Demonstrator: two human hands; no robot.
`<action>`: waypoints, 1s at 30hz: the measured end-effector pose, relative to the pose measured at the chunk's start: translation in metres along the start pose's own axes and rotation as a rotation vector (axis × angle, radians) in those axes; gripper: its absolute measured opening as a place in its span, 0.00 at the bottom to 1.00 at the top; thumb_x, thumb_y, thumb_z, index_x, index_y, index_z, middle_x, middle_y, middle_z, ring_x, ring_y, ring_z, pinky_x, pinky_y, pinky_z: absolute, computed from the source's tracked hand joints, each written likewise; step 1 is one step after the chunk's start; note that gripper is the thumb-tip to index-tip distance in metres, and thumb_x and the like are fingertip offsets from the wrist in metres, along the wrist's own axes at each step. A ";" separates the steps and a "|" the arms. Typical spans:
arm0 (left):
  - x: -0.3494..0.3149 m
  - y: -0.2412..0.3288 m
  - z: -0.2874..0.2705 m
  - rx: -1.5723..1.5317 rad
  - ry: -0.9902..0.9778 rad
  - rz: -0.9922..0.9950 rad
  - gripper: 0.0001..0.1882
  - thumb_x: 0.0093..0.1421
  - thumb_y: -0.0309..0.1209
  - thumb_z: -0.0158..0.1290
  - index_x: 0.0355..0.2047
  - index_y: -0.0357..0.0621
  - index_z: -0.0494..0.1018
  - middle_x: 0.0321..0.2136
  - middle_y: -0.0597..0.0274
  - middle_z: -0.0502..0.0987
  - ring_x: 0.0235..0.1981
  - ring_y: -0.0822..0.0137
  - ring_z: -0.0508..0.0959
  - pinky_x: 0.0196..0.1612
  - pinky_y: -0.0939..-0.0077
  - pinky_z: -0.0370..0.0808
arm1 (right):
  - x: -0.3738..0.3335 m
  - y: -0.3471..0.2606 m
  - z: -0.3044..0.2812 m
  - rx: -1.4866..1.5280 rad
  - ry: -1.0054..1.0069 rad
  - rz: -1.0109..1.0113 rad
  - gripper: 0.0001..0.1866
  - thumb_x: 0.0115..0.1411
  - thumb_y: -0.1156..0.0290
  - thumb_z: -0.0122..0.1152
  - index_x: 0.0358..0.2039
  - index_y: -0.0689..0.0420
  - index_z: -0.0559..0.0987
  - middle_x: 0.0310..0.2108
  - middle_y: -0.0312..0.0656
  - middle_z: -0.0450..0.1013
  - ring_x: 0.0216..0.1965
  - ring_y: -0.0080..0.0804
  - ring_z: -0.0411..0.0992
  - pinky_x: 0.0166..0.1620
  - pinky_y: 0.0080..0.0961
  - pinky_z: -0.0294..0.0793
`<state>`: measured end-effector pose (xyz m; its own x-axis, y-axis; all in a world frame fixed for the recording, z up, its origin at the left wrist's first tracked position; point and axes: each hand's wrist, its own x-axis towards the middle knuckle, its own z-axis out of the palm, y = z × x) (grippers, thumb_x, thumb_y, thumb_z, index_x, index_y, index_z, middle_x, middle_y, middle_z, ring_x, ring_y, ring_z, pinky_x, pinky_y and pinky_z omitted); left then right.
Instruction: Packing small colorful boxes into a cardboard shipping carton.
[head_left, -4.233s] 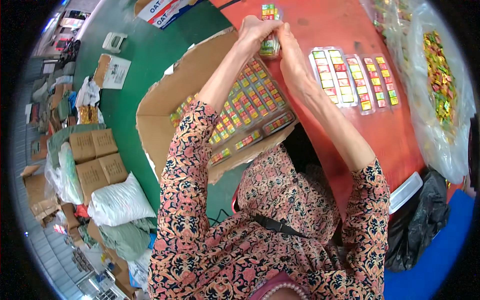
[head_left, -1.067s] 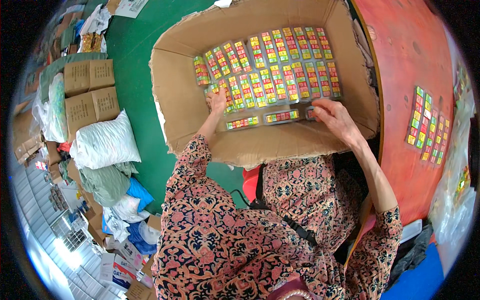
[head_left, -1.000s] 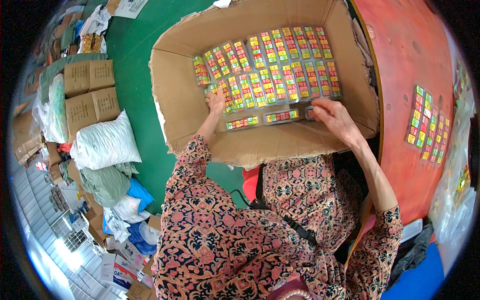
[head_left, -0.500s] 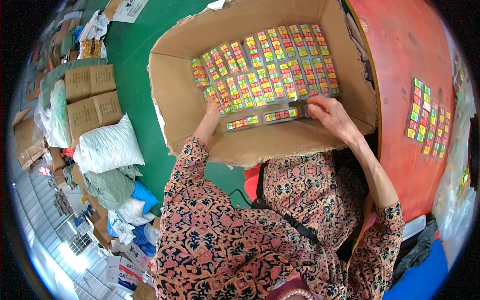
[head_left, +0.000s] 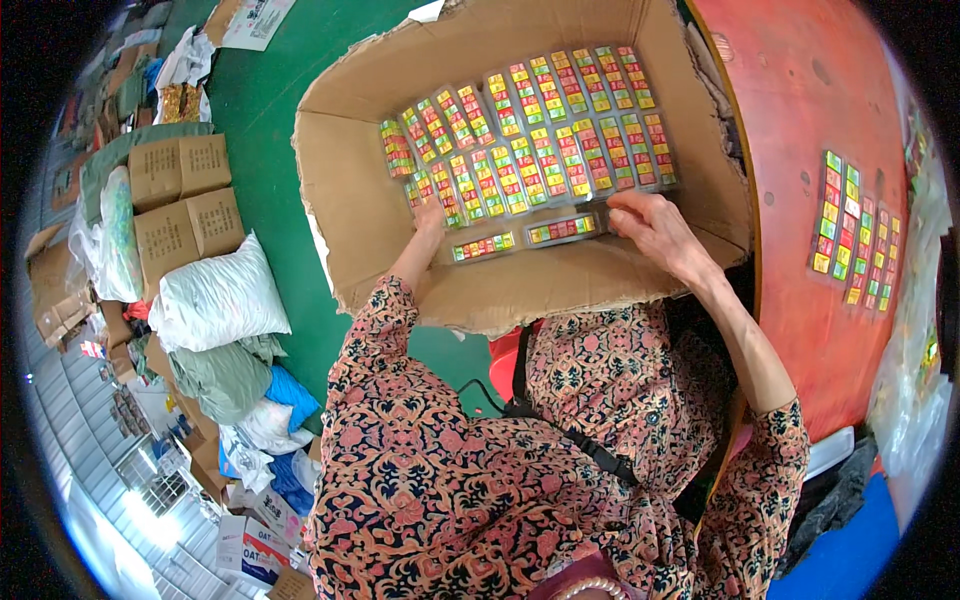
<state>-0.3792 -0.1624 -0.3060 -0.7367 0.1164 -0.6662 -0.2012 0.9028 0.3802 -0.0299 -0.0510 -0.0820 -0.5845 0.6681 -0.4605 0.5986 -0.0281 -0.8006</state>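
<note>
Inside a big open cardboard box (head_left: 350, 150), strip-shaped clear plastic packs (head_left: 520, 175) of small red, yellow and green pieces stand in two long rows. Nearer me, two more packs lie sideways: a small one (head_left: 483, 247) and a longer one (head_left: 561, 230). My left hand (head_left: 429, 217) reaches to the left end of the nearer long row, its fingers stretched against the packs there. At the right end of the sideways packs is my right hand (head_left: 652, 226), fingers curled and pinched; what sits between the fingertips is mostly hidden.
A red table (head_left: 790, 330) on the right bears several similar packs (head_left: 836, 215). Beyond the green floor (head_left: 262, 180) at left stand stacked cartons (head_left: 190, 220) and a stuffed white sack (head_left: 220, 292). The box's torn rim (head_left: 520, 325) runs in front of me.
My left hand has shifted slightly right along the packs. My right hand has moved a little left, toward the longer sideways pack. The packs' arrangement looks the same.
</note>
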 end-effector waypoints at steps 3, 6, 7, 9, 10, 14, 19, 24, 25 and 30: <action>0.066 -0.019 -0.061 0.176 -0.024 0.145 0.23 0.58 0.42 0.42 0.44 0.35 0.66 0.40 0.56 0.72 0.42 0.64 0.70 0.41 0.63 0.70 | 0.002 -0.028 0.006 0.026 -0.023 -0.062 0.17 0.56 0.68 0.49 0.41 0.67 0.71 0.30 0.47 0.73 0.32 0.30 0.71 0.36 0.26 0.69; 0.089 -0.042 -0.075 -0.326 -0.403 0.567 0.24 0.58 0.37 0.40 0.54 0.42 0.58 0.44 0.57 0.70 0.45 0.63 0.71 0.43 0.69 0.70 | -0.001 -0.029 0.008 0.063 0.008 -0.098 0.15 0.56 0.69 0.50 0.40 0.66 0.72 0.30 0.47 0.73 0.32 0.30 0.71 0.37 0.25 0.69; 0.067 -0.039 -0.035 -0.294 -0.526 0.477 0.22 0.59 0.36 0.38 0.54 0.43 0.59 0.45 0.58 0.70 0.45 0.65 0.71 0.43 0.70 0.70 | -0.004 -0.008 0.003 -0.012 0.062 -0.072 0.14 0.55 0.69 0.51 0.39 0.63 0.73 0.29 0.47 0.73 0.31 0.29 0.71 0.35 0.26 0.69; -0.055 -0.002 0.035 -0.279 -1.080 0.693 0.27 0.62 0.50 0.32 0.52 0.44 0.61 0.46 0.58 0.70 0.45 0.65 0.71 0.49 0.65 0.68 | -0.029 0.040 -0.022 -0.073 0.140 0.051 0.12 0.55 0.69 0.50 0.38 0.61 0.74 0.30 0.47 0.73 0.31 0.31 0.72 0.34 0.27 0.69; 0.013 -0.005 -0.034 -0.258 -0.994 0.742 0.27 0.62 0.50 0.32 0.52 0.44 0.61 0.46 0.58 0.70 0.45 0.65 0.71 0.49 0.65 0.68 | -0.020 -0.013 -0.010 -0.029 0.084 -0.041 0.12 0.56 0.69 0.50 0.38 0.61 0.74 0.31 0.48 0.73 0.32 0.36 0.72 0.35 0.29 0.70; 0.038 -0.015 -0.060 -0.366 -0.540 0.154 0.23 0.65 0.43 0.31 0.53 0.42 0.59 0.44 0.58 0.72 0.39 0.62 0.76 0.41 0.69 0.74 | -0.056 -0.052 -0.034 0.004 0.189 -0.257 0.13 0.57 0.70 0.49 0.39 0.65 0.72 0.33 0.53 0.71 0.36 0.40 0.71 0.41 0.29 0.69; 0.022 0.025 -0.076 -0.539 -0.538 0.142 0.22 0.63 0.43 0.34 0.48 0.39 0.64 0.39 0.56 0.74 0.35 0.63 0.77 0.34 0.65 0.76 | -0.116 -0.060 -0.103 0.129 0.531 -0.093 0.13 0.57 0.71 0.51 0.41 0.64 0.73 0.34 0.41 0.73 0.37 0.26 0.70 0.42 0.23 0.68; -0.049 0.114 -0.078 -0.443 -0.257 0.460 0.19 0.59 0.37 0.45 0.46 0.37 0.66 0.35 0.60 0.73 0.33 0.65 0.75 0.34 0.67 0.74 | -0.174 0.019 -0.169 -0.436 1.043 0.096 0.13 0.55 0.73 0.53 0.39 0.65 0.74 0.35 0.48 0.74 0.36 0.31 0.72 0.39 0.23 0.69; -0.065 0.130 -0.087 -0.421 -0.161 0.540 0.19 0.58 0.36 0.48 0.45 0.36 0.66 0.34 0.61 0.73 0.33 0.66 0.74 0.33 0.67 0.74 | -0.178 0.032 -0.170 -0.463 1.034 0.177 0.13 0.54 0.72 0.53 0.39 0.65 0.74 0.34 0.49 0.73 0.35 0.34 0.72 0.37 0.24 0.69; -0.204 0.184 -0.088 -0.444 -0.281 0.955 0.16 0.58 0.34 0.48 0.42 0.37 0.69 0.36 0.61 0.74 0.38 0.69 0.73 0.39 0.76 0.70 | -0.189 0.071 -0.177 -0.606 1.208 0.175 0.11 0.54 0.71 0.53 0.36 0.64 0.74 0.31 0.53 0.70 0.32 0.44 0.71 0.34 0.32 0.68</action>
<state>-0.3228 -0.0564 -0.0442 -0.5502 0.8318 -0.0740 0.1189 0.1657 0.9790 0.2199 -0.0478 0.0155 0.1755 0.9267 0.3323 0.9420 -0.0600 -0.3302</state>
